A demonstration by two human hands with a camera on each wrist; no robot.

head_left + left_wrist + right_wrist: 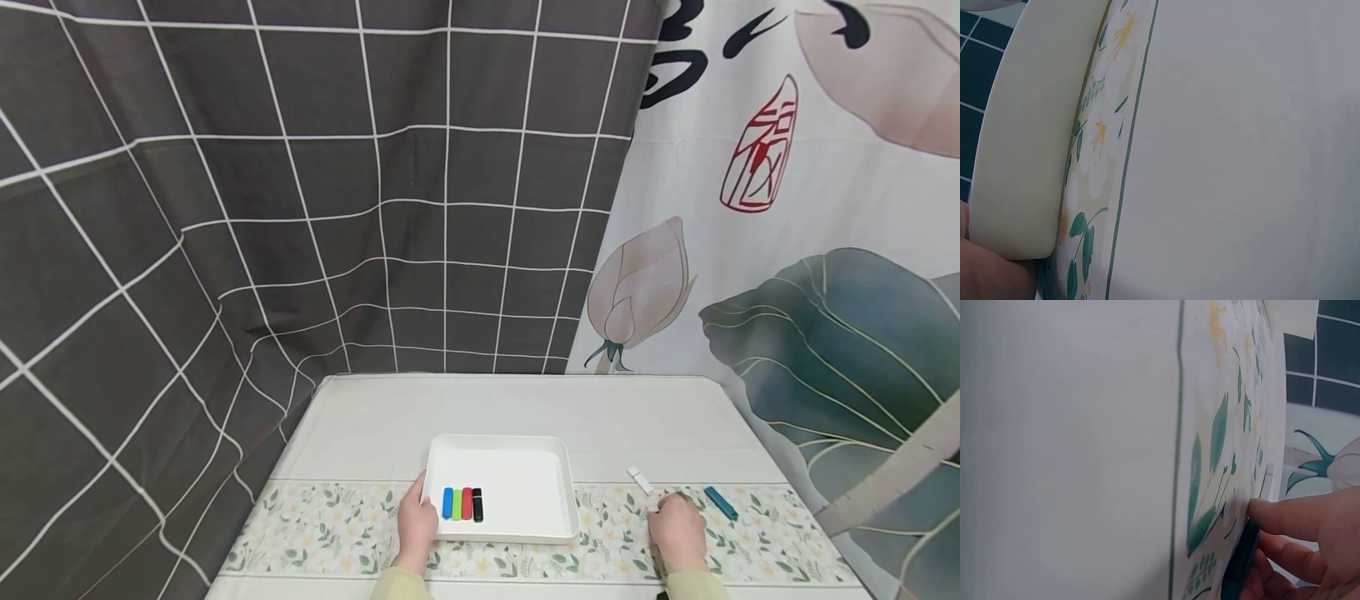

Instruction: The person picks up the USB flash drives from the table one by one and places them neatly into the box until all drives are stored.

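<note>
My left hand (417, 523) holds the left rim of a shallow white tray (525, 492). In the left wrist view the tray's side wall (1025, 131) rests against the fingers (991, 272). Four short sticks lie side by side in the tray: blue (447, 503), green (457, 504), red (467, 503) and black (477, 505). To the right of the tray, my right hand (677, 532) is low over the table. Thumb and fingers pinch a small dark stick (1241, 561), partly hidden; its kind is unclear. Beyond that hand lies a white stick (641, 480), and to its right a teal stick (721, 503).
The table (517, 404) has a white cover with a flowered band (322, 529) across it. A dark grid-patterned curtain (412, 175) hangs behind and to the left. A white curtain with lotus drawings (675, 167) hangs at the right.
</note>
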